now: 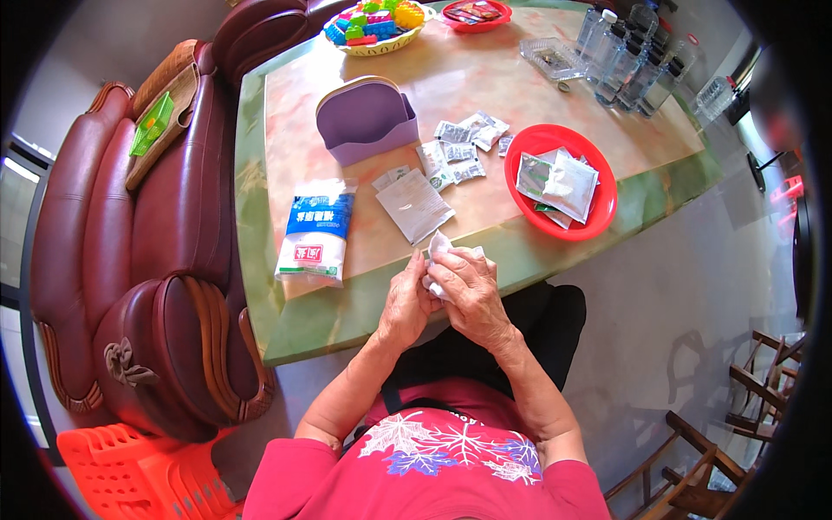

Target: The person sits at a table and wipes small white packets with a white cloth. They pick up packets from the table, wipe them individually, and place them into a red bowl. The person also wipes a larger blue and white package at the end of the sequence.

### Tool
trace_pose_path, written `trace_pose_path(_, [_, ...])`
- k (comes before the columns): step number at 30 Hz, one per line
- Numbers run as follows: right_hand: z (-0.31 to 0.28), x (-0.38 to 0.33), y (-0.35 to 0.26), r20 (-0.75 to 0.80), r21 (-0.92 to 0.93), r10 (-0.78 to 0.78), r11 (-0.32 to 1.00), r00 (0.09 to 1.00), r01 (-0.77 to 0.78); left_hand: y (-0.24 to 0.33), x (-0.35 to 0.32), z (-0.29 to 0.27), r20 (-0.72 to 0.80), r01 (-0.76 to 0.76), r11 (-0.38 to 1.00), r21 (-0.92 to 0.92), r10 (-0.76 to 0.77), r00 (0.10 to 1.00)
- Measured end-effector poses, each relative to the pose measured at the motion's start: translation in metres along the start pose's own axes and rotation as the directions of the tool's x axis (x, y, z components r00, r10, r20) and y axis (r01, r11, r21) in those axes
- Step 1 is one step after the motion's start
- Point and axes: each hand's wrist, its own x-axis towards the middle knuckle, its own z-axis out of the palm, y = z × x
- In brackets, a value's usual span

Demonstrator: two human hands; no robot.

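Note:
My left hand (pixel 404 305) and my right hand (pixel 465 290) are pressed together at the near edge of the table (pixel 286 329), both gripping a small white sachet (pixel 438 247) whose top sticks up between the fingers. Just beyond them lies a flat grey-white packet (pixel 414 204). Several small silver sachets (pixel 459 147) are scattered farther up the table. To the right stands a red plate (pixel 598 204) holding a few larger silver packets (pixel 559 184).
A white and blue bag (pixel 315 230) lies left of my hands, a purple holder (pixel 364 117) behind it. A yellow basket of coloured bricks (pixel 374 24), a red dish (pixel 477 14), and water bottles (pixel 628 56) stand at the far side. Leather sofa (pixel 147 260) left, wooden chairs (pixel 737 407) right.

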Motion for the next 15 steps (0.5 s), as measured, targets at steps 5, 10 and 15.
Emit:
trace_pose_path(5, [-0.013,-0.014,0.004,0.069,0.090,-0.092,0.992,0.993,0.086,-0.002,0.004,-0.017,0.165,-0.035,0.998,0.055,0.025,0.986])
trace_pose_path(10, [-0.022,-0.026,0.012,0.121,0.225,-0.077,0.973,0.990,0.049,-0.012,0.007,-0.018,0.109,-0.030,0.997,0.074,0.022,0.994])
trace_pose_path(15, [-0.050,-0.026,0.016,0.275,0.387,-0.002,0.916,0.961,-0.109,-0.010,0.005,-0.009,0.070,-0.053,0.988,0.142,0.044,0.997])
